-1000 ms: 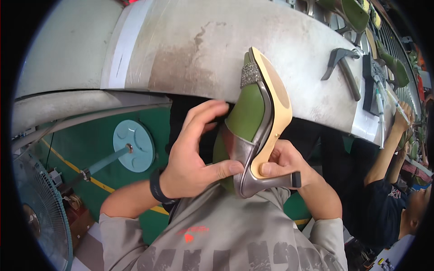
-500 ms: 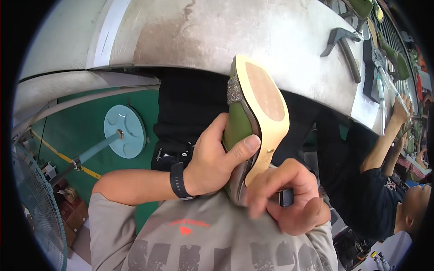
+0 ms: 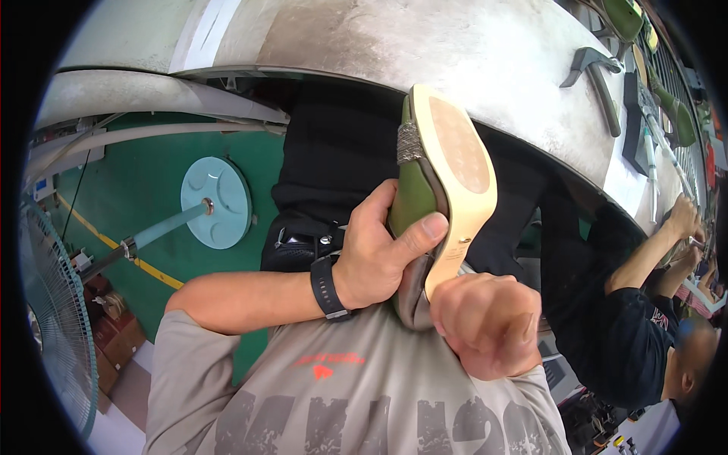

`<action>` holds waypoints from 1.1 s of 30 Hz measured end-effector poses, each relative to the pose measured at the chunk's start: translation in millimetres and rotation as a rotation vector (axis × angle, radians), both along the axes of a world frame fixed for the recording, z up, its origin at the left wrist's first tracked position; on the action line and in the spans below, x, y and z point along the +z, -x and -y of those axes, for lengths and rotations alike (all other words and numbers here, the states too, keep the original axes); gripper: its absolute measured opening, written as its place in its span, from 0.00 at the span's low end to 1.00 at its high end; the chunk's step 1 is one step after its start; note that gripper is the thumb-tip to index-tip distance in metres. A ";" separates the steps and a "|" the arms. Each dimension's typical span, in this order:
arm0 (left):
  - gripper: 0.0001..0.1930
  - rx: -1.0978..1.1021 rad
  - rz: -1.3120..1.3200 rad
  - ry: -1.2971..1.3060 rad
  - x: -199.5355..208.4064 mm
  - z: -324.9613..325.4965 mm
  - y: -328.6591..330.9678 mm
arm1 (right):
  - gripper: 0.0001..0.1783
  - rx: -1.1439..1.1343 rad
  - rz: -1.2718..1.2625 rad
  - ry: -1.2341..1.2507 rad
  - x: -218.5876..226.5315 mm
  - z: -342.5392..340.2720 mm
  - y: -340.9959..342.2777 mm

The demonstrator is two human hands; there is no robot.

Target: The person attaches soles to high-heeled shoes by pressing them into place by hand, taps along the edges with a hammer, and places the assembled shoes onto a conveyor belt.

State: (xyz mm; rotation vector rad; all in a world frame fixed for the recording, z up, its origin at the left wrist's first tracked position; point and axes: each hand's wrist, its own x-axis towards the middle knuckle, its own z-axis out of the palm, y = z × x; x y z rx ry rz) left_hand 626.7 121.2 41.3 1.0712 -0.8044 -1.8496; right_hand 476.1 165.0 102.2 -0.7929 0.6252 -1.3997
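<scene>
A green shoe (image 3: 415,196) with a glittery band near its toe is held in front of my chest. Its pale yellow sole (image 3: 464,208) faces up, toe pointing away from me. My left hand (image 3: 384,246) wraps round the shoe's middle, thumb pressed along the sole's edge. At the heel end, my right hand (image 3: 489,322) is closed in a fist round the shoe's heel part, which the fingers hide.
A worn workbench (image 3: 341,42) runs across the far side, with a hammer (image 3: 595,76) lying on it at the right. A co-worker (image 3: 614,334) sits there. A round blue stool base (image 3: 216,201) and a fan (image 3: 61,318) stand at left.
My right hand's fingers have curled into a fist at the heel end, and a small dark block seen in that hand is now hidden. My left hand keeps its hold on the shoe.
</scene>
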 end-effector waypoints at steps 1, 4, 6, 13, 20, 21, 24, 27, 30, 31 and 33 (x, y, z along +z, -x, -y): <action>0.29 0.004 0.001 0.000 1.9 -0.3 0.2 | 0.29 -0.039 0.074 0.020 -0.3 -0.2 -1.6; 0.29 0.015 -0.064 -0.048 2.4 -1.0 -1.6 | 0.28 -0.064 -0.004 0.033 2.6 -3.3 -7.6; 0.29 0.012 -0.025 0.015 -1.9 -1.1 -1.9 | 0.26 -0.053 0.022 0.000 2.7 -0.9 -6.6; 0.30 -0.018 0.136 0.070 -2.7 -0.5 1.4 | 0.27 0.092 -0.176 -0.095 6.7 7.5 4.2; 0.32 0.005 0.076 0.067 5.3 10.7 3.6 | 0.08 0.186 0.125 -0.221 12.9 23.2 25.3; 0.32 0.012 0.007 0.068 5.5 14.2 2.9 | 0.12 0.115 0.125 -0.166 7.0 27.1 23.5; 0.30 -0.045 -0.088 0.032 -1.6 19.2 -4.8 | 0.19 0.012 -0.626 -0.286 -6.3 32.0 57.6; 0.35 -0.239 -0.142 0.078 -5.7 26.9 -21.5 | 0.32 0.490 -0.329 -0.532 -20.3 48.9 70.5; 0.46 -0.480 -0.273 0.032 -5.4 43.6 -37.6 | 0.37 0.739 -0.333 -0.664 -37.2 61.4 79.5; 0.49 -0.528 -0.280 0.007 -4.5 46.4 -40.2 | 0.37 0.736 -0.275 -0.628 -35.0 64.6 73.4; 0.53 -0.558 -0.314 -0.099 -5.3 46.5 -42.4 | 0.36 0.721 -0.189 -0.610 -28.6 72.4 63.0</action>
